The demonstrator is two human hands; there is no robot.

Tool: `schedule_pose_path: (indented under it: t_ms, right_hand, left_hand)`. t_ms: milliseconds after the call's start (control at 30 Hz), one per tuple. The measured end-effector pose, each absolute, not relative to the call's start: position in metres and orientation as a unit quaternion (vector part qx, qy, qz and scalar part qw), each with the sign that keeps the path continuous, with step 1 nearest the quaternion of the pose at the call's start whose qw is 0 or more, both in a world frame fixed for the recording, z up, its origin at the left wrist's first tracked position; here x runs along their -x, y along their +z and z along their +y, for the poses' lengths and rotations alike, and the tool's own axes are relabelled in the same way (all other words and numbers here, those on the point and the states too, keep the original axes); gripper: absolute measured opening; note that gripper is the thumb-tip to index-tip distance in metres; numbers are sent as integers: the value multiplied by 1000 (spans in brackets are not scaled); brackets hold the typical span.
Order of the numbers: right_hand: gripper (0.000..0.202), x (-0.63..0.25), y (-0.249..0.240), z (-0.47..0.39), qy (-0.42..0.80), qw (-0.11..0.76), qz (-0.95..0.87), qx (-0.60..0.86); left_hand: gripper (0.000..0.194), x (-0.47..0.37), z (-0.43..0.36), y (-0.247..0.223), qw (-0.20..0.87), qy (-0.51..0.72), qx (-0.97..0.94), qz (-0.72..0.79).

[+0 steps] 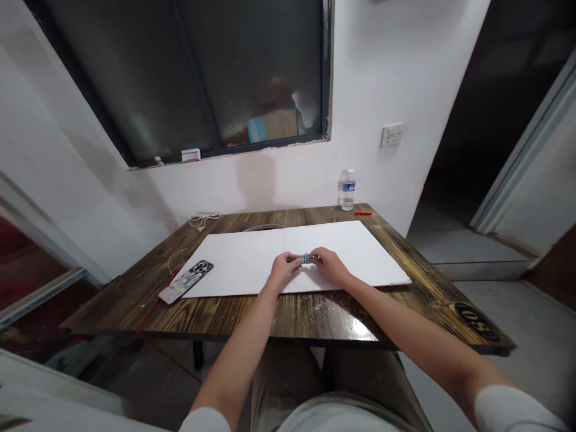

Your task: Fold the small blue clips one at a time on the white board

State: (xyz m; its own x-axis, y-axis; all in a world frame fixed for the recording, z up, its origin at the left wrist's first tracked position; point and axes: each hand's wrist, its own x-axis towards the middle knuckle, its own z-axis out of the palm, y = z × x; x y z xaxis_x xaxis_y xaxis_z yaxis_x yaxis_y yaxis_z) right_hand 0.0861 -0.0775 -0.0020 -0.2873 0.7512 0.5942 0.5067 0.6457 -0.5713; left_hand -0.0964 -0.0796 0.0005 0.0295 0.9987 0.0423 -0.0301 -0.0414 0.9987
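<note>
while hands [284, 267] pinch, bottle [348, 192] stands beyond

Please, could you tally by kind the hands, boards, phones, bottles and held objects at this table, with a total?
Left hand and right hand: 2
Small blue held object: 1
White board: 1
Phone: 1
Plastic bottle: 1
Total: 6
</note>
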Motion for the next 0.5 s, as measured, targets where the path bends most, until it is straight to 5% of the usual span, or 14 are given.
schedule_pose_path:
  t_ms: [100, 500]
  right_hand:
    - [6, -91, -11, -74, 164, 486, -761, 397]
    - [42, -91, -7, -84, 401, 553, -589, 432]
  left_hand:
    - [41, 96, -81, 2, 507, 495, -524, 472]
    - [45, 98, -81, -2, 479, 432, -636, 423]
